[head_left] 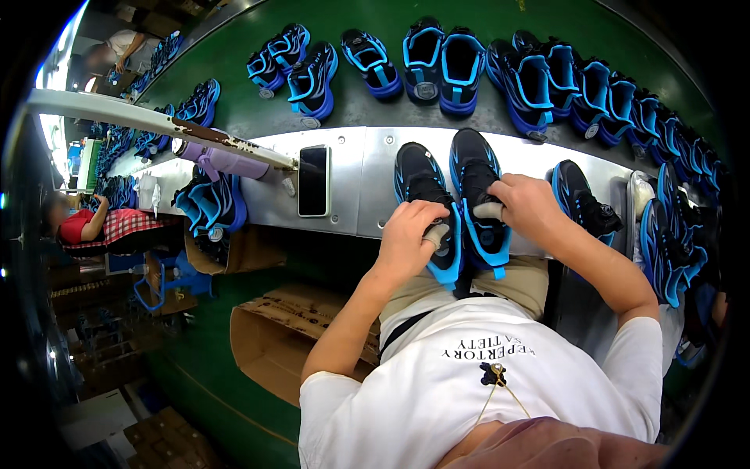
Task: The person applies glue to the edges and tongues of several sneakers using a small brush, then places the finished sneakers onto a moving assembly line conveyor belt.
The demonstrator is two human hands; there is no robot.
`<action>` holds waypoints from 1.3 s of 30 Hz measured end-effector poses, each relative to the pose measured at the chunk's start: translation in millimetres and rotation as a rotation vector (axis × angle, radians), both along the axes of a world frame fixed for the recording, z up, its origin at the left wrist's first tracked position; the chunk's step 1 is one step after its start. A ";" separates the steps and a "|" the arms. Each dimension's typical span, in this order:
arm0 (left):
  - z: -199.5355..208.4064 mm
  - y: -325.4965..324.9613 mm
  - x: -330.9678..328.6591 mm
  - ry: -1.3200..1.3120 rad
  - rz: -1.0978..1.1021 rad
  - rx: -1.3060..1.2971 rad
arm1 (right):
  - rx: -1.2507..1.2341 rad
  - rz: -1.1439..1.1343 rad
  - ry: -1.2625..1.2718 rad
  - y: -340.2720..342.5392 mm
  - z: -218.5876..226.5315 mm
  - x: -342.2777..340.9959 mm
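Observation:
Two black sneakers with bright blue trim lie side by side in front of me on the metal ledge (269, 211), toes pointing away and heels over its near edge. My left hand (412, 237) is closed on the left sneaker (416, 166), fingers on its upper and the thumb at the opening. The right sneaker (473, 155) is in the grip of my right hand (525, 205), its thumb also at the opening. Pale covers wrap both thumbs. Another sneaker (576, 195) rests on the ledge to the right of my right hand.
Beyond the ledge, a dark green conveyor (367, 109) carries several more sneakers. A phone (314, 180) and a purple bottle (226, 162) lie to the left, near a chipped white bar (156, 119). Below stands an open cardboard box (269, 344). A co-worker (117, 229) is at far left.

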State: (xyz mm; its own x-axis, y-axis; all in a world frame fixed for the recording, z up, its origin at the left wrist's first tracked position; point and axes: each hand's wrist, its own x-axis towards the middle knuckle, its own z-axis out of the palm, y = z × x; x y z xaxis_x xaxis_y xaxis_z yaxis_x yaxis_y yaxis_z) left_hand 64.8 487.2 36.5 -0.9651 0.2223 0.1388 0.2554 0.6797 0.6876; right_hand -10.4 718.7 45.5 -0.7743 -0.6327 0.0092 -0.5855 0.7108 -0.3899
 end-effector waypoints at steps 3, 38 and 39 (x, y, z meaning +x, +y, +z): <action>1.3 5.4 5.5 0.097 0.094 0.058 | -0.117 0.044 -0.076 6.6 8.6 -3.5; -0.3 -5.4 -6.9 -0.203 0.069 0.230 | -0.301 0.055 -0.303 14.4 -0.4 -9.3; 1.9 -9.3 -10.6 -0.348 0.012 0.380 | -0.297 0.052 -0.306 13.5 0.5 -7.6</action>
